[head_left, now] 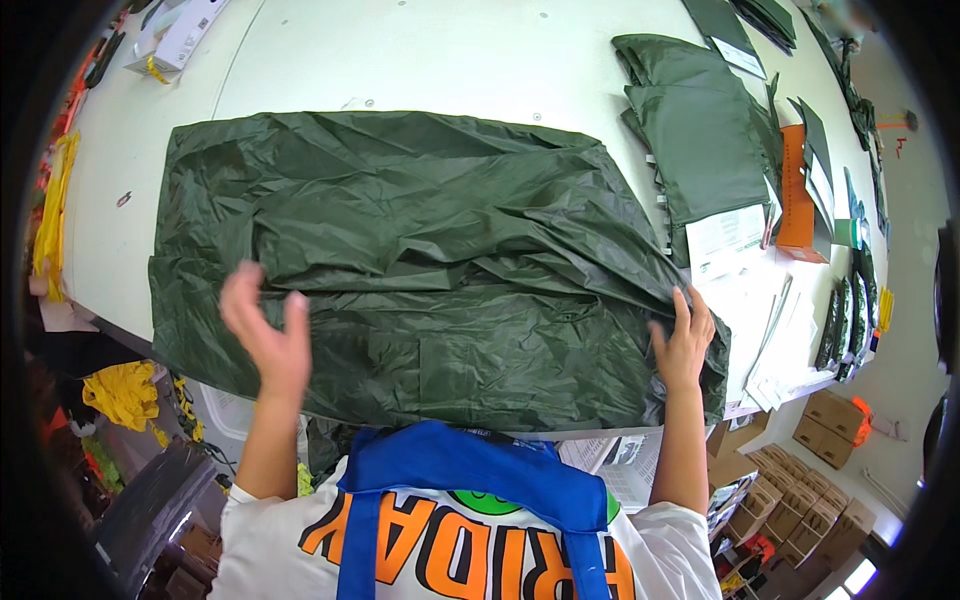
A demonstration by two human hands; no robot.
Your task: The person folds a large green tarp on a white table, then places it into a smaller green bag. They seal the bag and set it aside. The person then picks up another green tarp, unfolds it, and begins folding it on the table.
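Note:
A large sheet of dark green, shiny fabric (400, 205) lies wrinkled across the table in front of me, with ridges and loose folds across its middle. It looks like a waterproof garment or cover, but its exact kind cannot be made out. Above its left part is my left hand (265, 335), slightly smeared by motion, with thumb and fingers apart and nothing in it. At the right end, my right hand (687, 335) rests on the fabric, its fingers stretched out and its thumb apart. The fabric's near edge reaches the table's front edge.
Folded dark green pieces (700, 150) lie on the white table (440, 60) at the right, beside paper sheets (725, 238) and an orange box (796, 205). A white box (180, 38) stands far left. Cardboard boxes (790, 490) are stacked below right, yellow fabric (122, 393) below left.

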